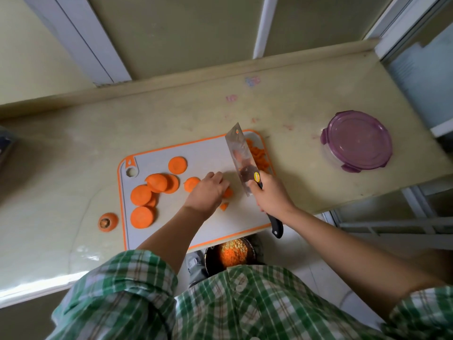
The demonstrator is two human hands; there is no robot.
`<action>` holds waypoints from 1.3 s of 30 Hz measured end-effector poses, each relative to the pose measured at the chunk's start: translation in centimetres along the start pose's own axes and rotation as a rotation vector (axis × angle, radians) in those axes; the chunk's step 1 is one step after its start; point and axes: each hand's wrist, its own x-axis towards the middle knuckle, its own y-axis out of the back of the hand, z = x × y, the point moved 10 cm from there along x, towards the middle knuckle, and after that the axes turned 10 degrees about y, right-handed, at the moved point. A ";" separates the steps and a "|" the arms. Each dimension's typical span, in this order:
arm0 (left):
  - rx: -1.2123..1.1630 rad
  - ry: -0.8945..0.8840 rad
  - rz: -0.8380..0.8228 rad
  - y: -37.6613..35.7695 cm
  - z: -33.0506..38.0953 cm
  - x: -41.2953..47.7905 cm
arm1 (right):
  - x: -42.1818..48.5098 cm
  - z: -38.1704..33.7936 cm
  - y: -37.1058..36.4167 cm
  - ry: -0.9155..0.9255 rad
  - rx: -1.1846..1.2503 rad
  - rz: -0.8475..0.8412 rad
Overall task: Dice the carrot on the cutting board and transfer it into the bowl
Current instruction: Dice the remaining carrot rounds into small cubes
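Observation:
A grey cutting board (210,153) with an orange rim lies on the counter. Several round carrot slices (144,195) sit on its left half, and a heap of diced carrot (259,155) lies at its far right corner. My left hand (208,192) rests curled over carrot pieces (226,193) in the middle of the board. My right hand (272,195) grips the black handle of a cleaver (239,153), whose blade stands just right of the left hand. A dark bowl (208,253) with diced carrot sits below the counter's front edge.
A carrot top end (107,222) lies on the counter left of the board. A round container with a purple lid (358,141) stands at the right. The wall runs along the back, and the counter's right edge drops off beyond the container.

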 end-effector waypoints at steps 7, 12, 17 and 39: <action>-0.179 0.449 0.078 0.2 -4.7 0.8 | 0.9 -0.7 -0.1 0.039 -0.027 -0.008; -0.263 0.506 0.082 0.5 -5.2 1.1 | 1.3 -1.0 -0.5 0.078 -0.090 -0.041; -0.191 0.402 0.202 1.6 -5.0 0.2 | 0.9 -1.7 -1.3 0.155 -0.258 -0.084; -0.132 0.047 0.069 -1.3 -1.5 -2.2 | 1.2 -0.9 -2.6 0.125 -0.207 -0.067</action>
